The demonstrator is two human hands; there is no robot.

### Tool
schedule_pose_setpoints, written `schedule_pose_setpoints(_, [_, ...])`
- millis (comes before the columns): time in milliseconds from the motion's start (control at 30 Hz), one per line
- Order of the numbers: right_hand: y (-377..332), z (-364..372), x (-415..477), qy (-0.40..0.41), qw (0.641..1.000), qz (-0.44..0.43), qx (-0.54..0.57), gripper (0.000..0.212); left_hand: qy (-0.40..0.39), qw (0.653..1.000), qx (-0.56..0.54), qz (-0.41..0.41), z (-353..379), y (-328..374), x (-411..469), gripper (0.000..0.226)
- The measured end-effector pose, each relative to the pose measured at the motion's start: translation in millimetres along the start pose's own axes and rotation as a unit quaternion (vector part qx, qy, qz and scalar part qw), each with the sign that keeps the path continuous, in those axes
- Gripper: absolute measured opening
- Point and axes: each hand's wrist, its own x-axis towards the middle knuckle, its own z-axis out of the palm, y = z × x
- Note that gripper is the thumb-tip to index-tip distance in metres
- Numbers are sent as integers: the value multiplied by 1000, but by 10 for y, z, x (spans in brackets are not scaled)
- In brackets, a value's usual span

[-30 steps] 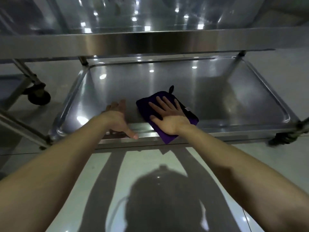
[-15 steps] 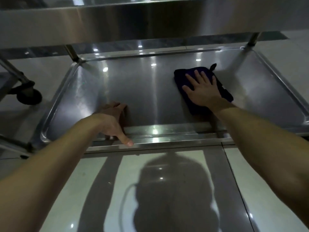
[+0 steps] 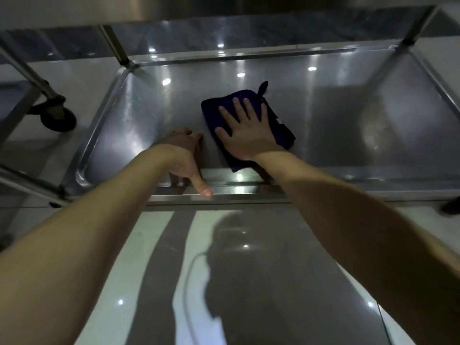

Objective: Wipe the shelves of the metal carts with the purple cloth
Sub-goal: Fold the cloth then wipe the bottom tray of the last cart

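Head view: a folded dark purple cloth [image 3: 214,108], its small pale tag [image 3: 279,120] unreadable, lies on the lower stainless-steel cart shelf [image 3: 348,120] near the front rim. The right hand [image 3: 245,135] presses flat on it, fingers spread. The left hand [image 3: 183,155] grips that rim, thumb outside. Lights glint on the metal and the glossy tiled floor [image 3: 154,270].

Commercial kitchen or catering backroom (cannot tell which): stainless cart shelf [image 3: 336,115], caster wheel [image 3: 58,116], glossy tiled floor [image 3: 146,282].
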Motion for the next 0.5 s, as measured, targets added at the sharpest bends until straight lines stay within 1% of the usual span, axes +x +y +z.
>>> schedule_pose_setpoints(133, [-157, 148, -616, 0, 1000, -6, -6, 73, 1, 1000, -10, 3, 12, 9, -17, 184])
schedule_pose_setpoints(233, [-51, 83, -865, -20, 1000, -13, 20, 73, -3, 1000, -19, 5, 21, 1, -33, 183])
schedule_pose_setpoints(333, [366, -39, -1087, -30, 999, 3, 26, 72, -11, 1000, -11, -1, 0, -6, 4, 187])
schedule_pose_setpoints(467, [1276, -239, -1453, -18, 993, 112, 25, 71, -4, 999, 35, 15, -64, 89, 102, 175])
schedule_pose_setpoints(500, [1420, -271, -1510, -19, 991, 129, 24, 71, 0, 999, 29, 28, -94, 211, 97, 178])
